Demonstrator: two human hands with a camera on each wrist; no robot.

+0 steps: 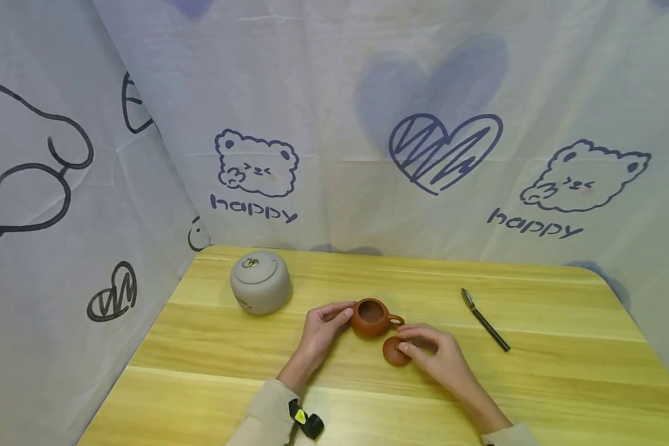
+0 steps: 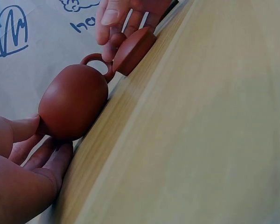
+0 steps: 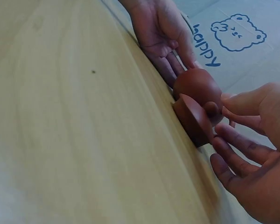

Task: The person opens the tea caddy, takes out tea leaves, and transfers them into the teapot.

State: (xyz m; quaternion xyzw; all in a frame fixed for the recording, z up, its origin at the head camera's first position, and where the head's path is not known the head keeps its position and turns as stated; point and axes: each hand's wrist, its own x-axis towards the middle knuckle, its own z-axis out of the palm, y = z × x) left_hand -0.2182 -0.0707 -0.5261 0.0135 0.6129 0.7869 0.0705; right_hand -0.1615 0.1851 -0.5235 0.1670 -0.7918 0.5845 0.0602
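Note:
A small reddish-brown clay teapot (image 1: 370,321) stands lidless on the table, its inside showing and its loop handle pointing right. My left hand (image 1: 321,329) pinches its spout side between thumb and fingers; the spout is mostly hidden by them. Just in front of the handle, the round teapot lid (image 1: 396,352) rests on the table, knob (image 3: 212,109) up. Around the lid are the spread fingers of my right hand (image 1: 439,356). In the right wrist view its thumb and forefinger stand beside the knob, and the other fingertips are right at the lid's rim.
At the back left of the wooden table (image 1: 201,396) stands a grey lidded jar (image 1: 261,284). A dark-handled tool with a pointed metal tip (image 1: 486,321) lies to the right. Printed cloth (image 1: 334,124) hangs behind the table and along its left side.

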